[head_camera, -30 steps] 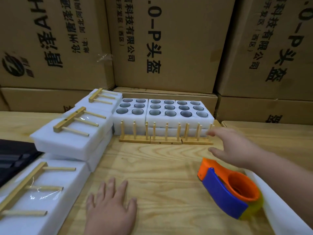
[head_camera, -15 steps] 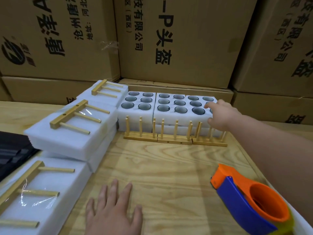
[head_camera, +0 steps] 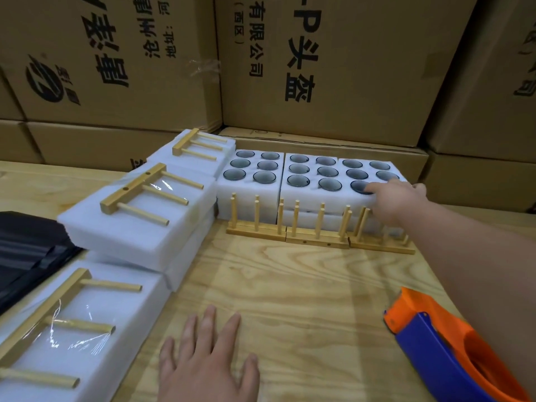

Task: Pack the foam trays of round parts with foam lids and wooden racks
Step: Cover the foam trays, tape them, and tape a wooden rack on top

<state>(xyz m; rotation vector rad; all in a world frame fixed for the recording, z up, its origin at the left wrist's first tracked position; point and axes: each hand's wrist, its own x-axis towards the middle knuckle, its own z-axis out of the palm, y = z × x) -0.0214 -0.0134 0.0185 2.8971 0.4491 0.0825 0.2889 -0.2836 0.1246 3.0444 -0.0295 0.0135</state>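
Sitting uncovered at the back of the wooden table (head_camera: 290,285), three foam trays (head_camera: 313,192) are showing their round parts (head_camera: 327,184), with three wooden racks (head_camera: 316,239) standing just in front. The right hand (head_camera: 397,198) is resting on the rightmost tray's near corner, fingers curling over its edge; whether it is gripping, I cannot tell. The left hand (head_camera: 208,364) is lying flat, holding nothing. Three packed bundles (head_camera: 139,224) with racks on top are lying at the left, so roughly half seems done. A tape dispenser (head_camera: 452,349) is waiting nearby.

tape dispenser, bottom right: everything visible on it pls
The tape dispenser has an orange plastic body with a blue side panel and a round orange opening. It lies on the wooden table at the near right, partly cut off by the frame edge, beneath the right forearm. Neither hand touches it. No tape roll is discernible.
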